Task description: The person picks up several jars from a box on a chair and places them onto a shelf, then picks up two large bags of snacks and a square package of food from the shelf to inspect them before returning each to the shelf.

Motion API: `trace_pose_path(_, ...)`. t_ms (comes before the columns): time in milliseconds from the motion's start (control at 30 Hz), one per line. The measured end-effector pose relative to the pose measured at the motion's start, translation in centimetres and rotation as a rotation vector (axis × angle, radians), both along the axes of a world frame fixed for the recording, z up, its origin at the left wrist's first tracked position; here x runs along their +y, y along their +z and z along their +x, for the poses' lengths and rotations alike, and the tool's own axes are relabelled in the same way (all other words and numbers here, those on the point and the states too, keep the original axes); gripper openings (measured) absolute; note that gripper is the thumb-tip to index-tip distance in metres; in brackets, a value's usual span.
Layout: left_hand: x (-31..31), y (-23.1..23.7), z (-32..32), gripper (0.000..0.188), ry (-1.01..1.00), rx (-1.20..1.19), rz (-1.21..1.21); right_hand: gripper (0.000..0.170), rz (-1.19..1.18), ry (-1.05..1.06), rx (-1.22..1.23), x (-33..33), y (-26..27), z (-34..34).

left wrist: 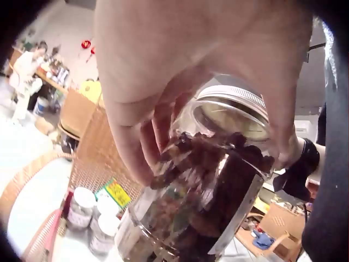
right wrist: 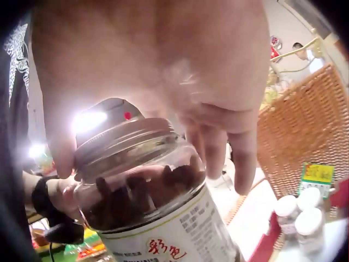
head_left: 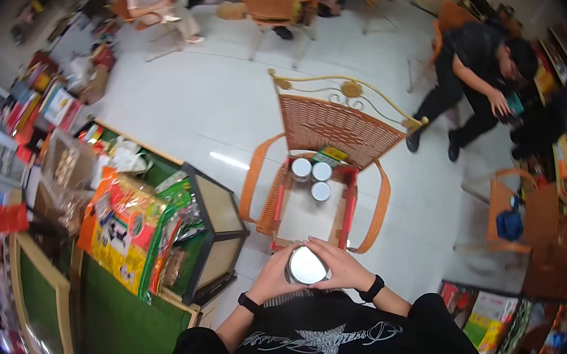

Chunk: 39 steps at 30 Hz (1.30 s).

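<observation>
A clear jar [head_left: 308, 264] with a silver ribbed lid stands between both hands, close in front of the black shirt. Dark brown chunks fill much of it, as the left wrist view shows. From one side my left hand [head_left: 273, 279] holds the jar, its fingers bent round the upper part. My right hand [head_left: 343, 268] grips the opposite side, with thumb and fingers around the shoulder below the lid [right wrist: 125, 136]. The right wrist view shows a white label [right wrist: 174, 229] with red characters. Beyond the hands, three white-lidded jars [head_left: 321, 191] stand in a shallow red-edged box [head_left: 353, 205].
The box rests on a wicker armchair [head_left: 334, 125] with a green-and-yellow packet [head_left: 332, 155] at its far end. To the left, a green-topped counter [head_left: 130, 337] bears colourful snack bags [head_left: 124, 232]. A seated person [head_left: 473, 76] is at the right, others at the back.
</observation>
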<state>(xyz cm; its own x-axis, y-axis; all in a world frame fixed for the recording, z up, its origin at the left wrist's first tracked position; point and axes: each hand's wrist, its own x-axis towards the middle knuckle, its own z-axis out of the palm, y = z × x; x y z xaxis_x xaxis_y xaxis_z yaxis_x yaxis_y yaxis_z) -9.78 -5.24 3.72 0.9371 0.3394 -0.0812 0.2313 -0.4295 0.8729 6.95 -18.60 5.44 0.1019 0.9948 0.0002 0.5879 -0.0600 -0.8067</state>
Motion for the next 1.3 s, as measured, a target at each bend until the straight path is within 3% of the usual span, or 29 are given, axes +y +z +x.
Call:
trace_pose_path(33, -0.1, 0.8, -0.9, 0.086, 0.054, -0.003, 0.018, 0.089, 0.023, 0.034, 0.072, 0.6, 0.7, -0.2)
trace_pose_path(167, -1.7, 3.4, -4.7, 0.091, 0.262, -0.064, 0.12, 0.09, 0.154, 0.23, -0.023, 2.9, 2.6, -1.4)
trace_pose_path(200, -2.2, 3.9, -5.6, 0.099, 0.287, -0.024, 0.123, 0.09, 0.211, 0.273, -0.012, 3.6, 2.6, -2.1)
trace_pose_path(433, -7.6, 5.6, -13.0, 0.098, 0.7, 0.023, 0.192, 0.085, 0.21, 0.55, 0.023, 5.8, 5.3, -9.0)
trace_pose_path(633, -11.3, 7.7, -19.3, 0.094, 0.971, -0.085, 0.192, 0.084, 0.247, 0.795, 0.006, 6.3, 8.0, -15.5)
trace_pose_path(800, -14.0, 9.2, -25.0, 0.093, 1.128, -0.115, 0.218, 0.09, 0.322, 0.926, -0.088, 6.1, 9.8, -22.4)
trace_pose_path(1100, -21.0, 10.6, -38.8, 0.09, 1.359, -0.048, 0.334, 0.087, 0.285, 1.043, 0.018, 2.6, 9.8, -38.2)
trace_pose_path(1300, -24.4, 10.4, -43.7, 0.087, 1.492, -0.062, 0.26, 0.089, 0.246, 1.163, 0.079, 1.1, 9.7, -44.7)
